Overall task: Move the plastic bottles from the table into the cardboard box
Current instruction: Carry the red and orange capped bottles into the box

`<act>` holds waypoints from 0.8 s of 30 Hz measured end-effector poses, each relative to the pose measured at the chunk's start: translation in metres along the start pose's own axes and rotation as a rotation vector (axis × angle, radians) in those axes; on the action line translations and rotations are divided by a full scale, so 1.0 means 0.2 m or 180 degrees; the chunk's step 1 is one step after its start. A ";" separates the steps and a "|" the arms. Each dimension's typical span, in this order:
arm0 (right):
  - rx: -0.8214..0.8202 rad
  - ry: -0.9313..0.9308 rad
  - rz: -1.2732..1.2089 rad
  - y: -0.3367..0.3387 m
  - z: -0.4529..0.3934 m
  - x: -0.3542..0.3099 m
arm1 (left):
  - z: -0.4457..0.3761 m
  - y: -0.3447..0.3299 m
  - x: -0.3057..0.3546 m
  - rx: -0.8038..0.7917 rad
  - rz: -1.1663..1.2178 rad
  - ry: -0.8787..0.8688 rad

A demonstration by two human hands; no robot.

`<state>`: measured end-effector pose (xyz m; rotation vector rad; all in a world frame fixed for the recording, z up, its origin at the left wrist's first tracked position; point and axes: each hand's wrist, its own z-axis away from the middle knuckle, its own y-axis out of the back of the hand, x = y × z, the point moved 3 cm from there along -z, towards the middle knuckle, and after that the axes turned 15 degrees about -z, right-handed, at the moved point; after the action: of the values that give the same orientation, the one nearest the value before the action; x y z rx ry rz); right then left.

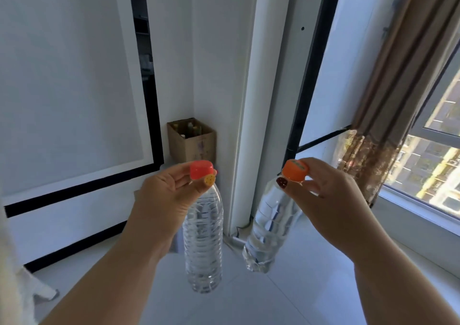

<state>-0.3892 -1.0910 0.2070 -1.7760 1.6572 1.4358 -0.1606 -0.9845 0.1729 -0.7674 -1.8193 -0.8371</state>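
Two clear plastic bottles in carry, one per hand, both off the table and hanging by their caps. Step in hand, as I judge it: transport toward the cardboard box (191, 140). No table visible in this view.

Room: white walls, pale tiled floor (249, 299), a large white panel with black border (74, 100) leaning at left, a window (435, 150) with brown curtain (388, 95) at right. Box stands in the far corner against the wall, top open, bottle necks already showing inside.

Left bottle (202, 237): hangs nearly plumb. Right bottle (270, 225): swings tilted, base toward the left one, the two apart.

Left hand (164, 195): fingertips pinched shut on the red cap (201, 170). Right hand (331, 195): thumb and fingers clamped on the orange cap (295, 170).

Next move calls for closing on the corner, then lowering each bottle base-first through the opening. Room inside looks limited; probably one at a time. Cap-only pinch lets the bottles swing, so steady them before release.
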 end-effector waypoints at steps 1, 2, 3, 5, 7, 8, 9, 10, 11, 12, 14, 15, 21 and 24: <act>-0.0020 -0.0010 -0.0015 -0.03 -0.14 0.04 | -0.13 -0.01 -0.02 0.0035 -0.0042 -0.0039; -0.0036 -0.0011 -0.0029 -0.06 -0.26 0.09 | -0.25 -0.02 -0.04 0.0067 -0.0081 -0.0053; -0.0055 0.0001 -0.0044 -0.10 -0.37 0.13 | -0.36 -0.03 -0.07 0.0090 -0.0110 -0.0073; -0.0069 0.0030 -0.0108 -0.16 -0.59 0.22 | -0.57 -0.04 -0.12 0.0156 -0.0117 -0.0094; -0.0108 0.0046 -0.0169 -0.23 -0.83 0.35 | -0.79 -0.05 -0.20 0.0274 -0.0133 -0.0086; -0.0147 0.0050 -0.0197 -0.27 -0.95 0.41 | -0.91 -0.05 -0.25 0.0345 -0.0149 -0.0074; -0.0200 0.0063 -0.0213 -0.31 -1.06 0.46 | -1.00 -0.05 -0.28 0.0418 -0.0207 -0.0072; -0.0271 0.0100 -0.0234 -0.35 -1.19 0.52 | -1.12 -0.06 -0.32 0.0498 -0.0277 -0.0070; -0.0344 0.0161 -0.0250 -0.39 -1.34 0.58 | -1.26 -0.06 -0.37 0.0588 -0.0356 -0.0067; -0.0404 0.0227 -0.0266 -0.43 -1.48 0.62 | -1.38 -0.06 -0.41 0.0664 -0.0397 -0.0059; -0.0538 0.0280 -0.0338 -0.50 -1.73 0.69 | -1.61 -0.06 -0.46 0.0795 -0.0474 -0.0040; -0.0587 0.0307 -0.0376 -0.54 -1.87 0.74 | -1.74 -0.06 -0.49 0.0871 -0.0525 -0.0035; -0.0535 0.0422 -0.0432 -0.83 -2.58 0.96 | -2.41 0.00 -0.68 0.1119 -0.0775 0.0018; -0.0400 0.0481 -0.0376 -1.03 -2.91 1.10 | -2.76 0.03 -0.84 0.1172 -0.0709 -0.0030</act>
<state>0.0093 -1.6121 0.2093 -2.0612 1.5323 1.4121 0.1768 -1.4519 0.1876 -0.3386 -2.0160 -0.6094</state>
